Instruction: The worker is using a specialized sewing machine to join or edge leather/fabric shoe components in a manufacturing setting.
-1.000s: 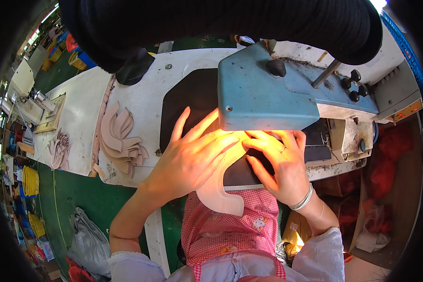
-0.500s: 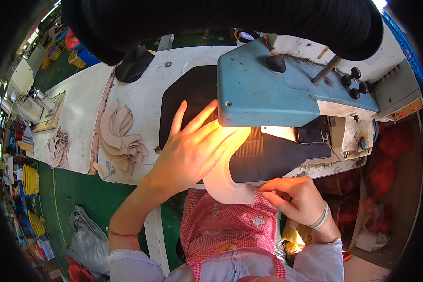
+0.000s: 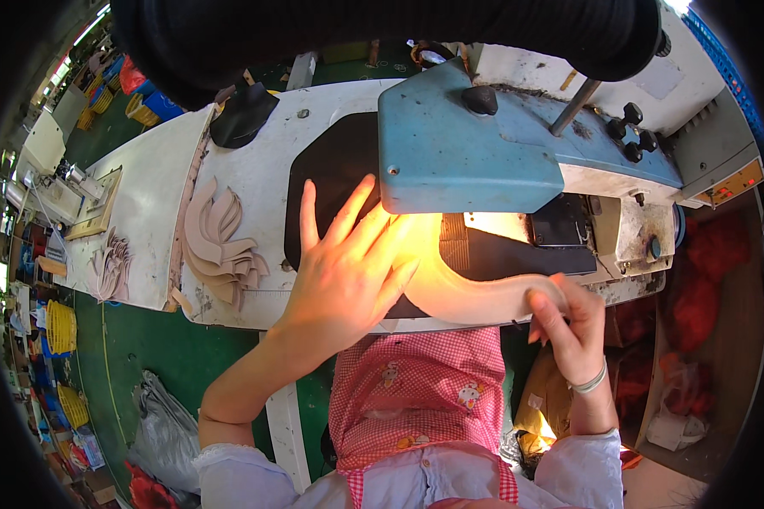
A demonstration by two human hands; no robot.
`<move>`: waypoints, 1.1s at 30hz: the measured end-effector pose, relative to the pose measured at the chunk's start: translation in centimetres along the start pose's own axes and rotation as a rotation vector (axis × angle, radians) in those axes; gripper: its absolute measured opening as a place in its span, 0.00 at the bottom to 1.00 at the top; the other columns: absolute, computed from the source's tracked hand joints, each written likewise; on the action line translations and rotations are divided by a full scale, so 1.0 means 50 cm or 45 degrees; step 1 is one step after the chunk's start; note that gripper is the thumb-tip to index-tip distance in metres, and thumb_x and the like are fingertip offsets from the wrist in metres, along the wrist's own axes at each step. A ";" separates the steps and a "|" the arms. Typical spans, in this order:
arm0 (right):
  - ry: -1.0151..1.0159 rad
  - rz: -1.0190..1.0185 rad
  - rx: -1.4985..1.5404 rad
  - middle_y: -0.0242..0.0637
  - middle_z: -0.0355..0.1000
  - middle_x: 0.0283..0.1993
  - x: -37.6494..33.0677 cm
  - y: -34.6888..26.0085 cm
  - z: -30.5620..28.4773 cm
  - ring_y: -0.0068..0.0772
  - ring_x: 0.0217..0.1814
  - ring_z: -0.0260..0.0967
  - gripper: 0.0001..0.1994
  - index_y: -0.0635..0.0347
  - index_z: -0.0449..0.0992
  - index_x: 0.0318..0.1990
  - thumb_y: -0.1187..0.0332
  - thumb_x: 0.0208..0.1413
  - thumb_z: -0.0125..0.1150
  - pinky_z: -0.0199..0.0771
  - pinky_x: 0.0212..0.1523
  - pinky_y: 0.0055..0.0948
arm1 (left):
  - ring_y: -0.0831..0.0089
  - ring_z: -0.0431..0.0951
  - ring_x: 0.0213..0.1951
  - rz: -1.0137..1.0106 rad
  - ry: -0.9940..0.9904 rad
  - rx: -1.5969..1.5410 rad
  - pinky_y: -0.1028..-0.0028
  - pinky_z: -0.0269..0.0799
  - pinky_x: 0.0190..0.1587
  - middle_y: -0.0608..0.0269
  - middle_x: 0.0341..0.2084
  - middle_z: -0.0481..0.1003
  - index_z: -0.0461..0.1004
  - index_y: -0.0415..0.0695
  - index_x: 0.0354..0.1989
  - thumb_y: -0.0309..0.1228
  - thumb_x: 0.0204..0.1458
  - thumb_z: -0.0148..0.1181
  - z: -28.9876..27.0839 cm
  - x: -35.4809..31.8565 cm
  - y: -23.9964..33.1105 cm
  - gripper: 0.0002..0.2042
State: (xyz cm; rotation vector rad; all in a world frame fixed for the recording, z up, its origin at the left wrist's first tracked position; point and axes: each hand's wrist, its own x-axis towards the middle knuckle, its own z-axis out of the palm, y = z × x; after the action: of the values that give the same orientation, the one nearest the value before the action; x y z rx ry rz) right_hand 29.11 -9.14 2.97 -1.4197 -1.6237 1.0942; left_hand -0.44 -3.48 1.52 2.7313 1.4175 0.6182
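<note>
At the lower middle of the frame is a red-and-white checked apron (image 3: 416,382) over a pale shirt (image 3: 407,475). Above it, right of the middle, the right hand (image 3: 575,327), a pale band at its wrist, pinches one end of a curved beige strip (image 3: 484,299) between thumb and fingers. The strip bends from there across the centre of the frame, up to the lower edge of a blue machine head (image 3: 467,148), where bright warm light falls on it. Left of centre, the left hand (image 3: 341,270) lies palm down over the strip's other end, fingers spread, the tips near the machine head's left corner. Just right of the strip there is a ribbed patch (image 3: 455,242) on a dark plate (image 3: 333,161). On the white table (image 3: 263,187), at the left of the frame, lies a fanned pile of similar beige pieces (image 3: 216,242); further left, a smaller pile (image 3: 110,267) rests on a second table (image 3: 148,182). Beyond, yellow baskets (image 3: 60,328) stand along the left edge, and a blue bin (image 3: 163,105) shows at upper left
</note>
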 end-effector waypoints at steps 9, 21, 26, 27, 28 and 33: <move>0.406 -0.408 -0.296 0.37 0.77 0.36 0.068 0.004 -0.017 0.24 0.34 0.74 0.07 0.68 0.80 0.45 0.76 0.61 0.68 0.70 0.32 0.22 | 0.48 0.68 0.64 -0.163 0.118 0.074 0.31 0.35 0.74 0.52 0.58 0.73 0.74 0.37 0.62 0.41 0.62 0.62 0.020 0.012 0.052 0.25; 0.357 -0.764 -0.470 0.37 0.79 0.48 0.111 0.012 -0.011 0.21 0.37 0.77 0.10 0.63 0.80 0.47 0.83 0.61 0.65 0.73 0.31 0.18 | 0.46 0.67 0.65 -0.198 0.162 0.131 0.29 0.38 0.72 0.49 0.56 0.74 0.77 0.40 0.55 0.39 0.63 0.62 0.039 0.039 0.013 0.19; 0.303 -0.698 -0.425 0.42 0.77 0.48 0.105 -0.008 0.000 0.28 0.41 0.77 0.10 0.66 0.80 0.46 0.85 0.59 0.62 0.77 0.42 0.23 | 0.42 0.62 0.71 -0.105 0.207 0.051 0.27 0.39 0.71 0.46 0.62 0.70 0.74 0.35 0.59 0.42 0.63 0.61 0.043 0.043 -0.021 0.24; 0.275 -0.658 -0.384 0.43 0.77 0.48 0.105 -0.009 0.001 0.30 0.43 0.78 0.11 0.66 0.80 0.48 0.84 0.58 0.62 0.77 0.44 0.25 | 0.42 0.62 0.71 -0.105 0.206 0.049 0.27 0.39 0.71 0.46 0.62 0.70 0.74 0.35 0.59 0.42 0.63 0.61 0.048 0.044 -0.028 0.24; 0.275 -0.657 -0.384 0.43 0.77 0.48 0.107 -0.011 0.000 0.30 0.43 0.78 0.11 0.66 0.80 0.48 0.84 0.58 0.62 0.77 0.44 0.25 | 0.43 0.62 0.71 -0.097 0.234 0.044 0.27 0.39 0.71 0.46 0.61 0.71 0.74 0.34 0.59 0.41 0.63 0.62 0.052 0.045 -0.035 0.24; 0.188 -0.758 -0.476 0.44 0.77 0.50 0.108 -0.012 -0.002 0.47 0.51 0.77 0.22 0.60 0.80 0.52 0.84 0.47 0.66 0.77 0.54 0.37 | 0.46 0.62 0.71 -0.058 0.220 0.041 0.28 0.40 0.72 0.47 0.59 0.72 0.74 0.34 0.59 0.40 0.61 0.65 0.039 0.050 -0.042 0.24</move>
State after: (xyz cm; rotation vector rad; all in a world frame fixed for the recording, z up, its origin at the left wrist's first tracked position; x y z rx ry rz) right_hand 28.17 -3.79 3.47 -1.0792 -2.0236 0.3504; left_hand -0.15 0.07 0.20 2.7184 1.5318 0.8549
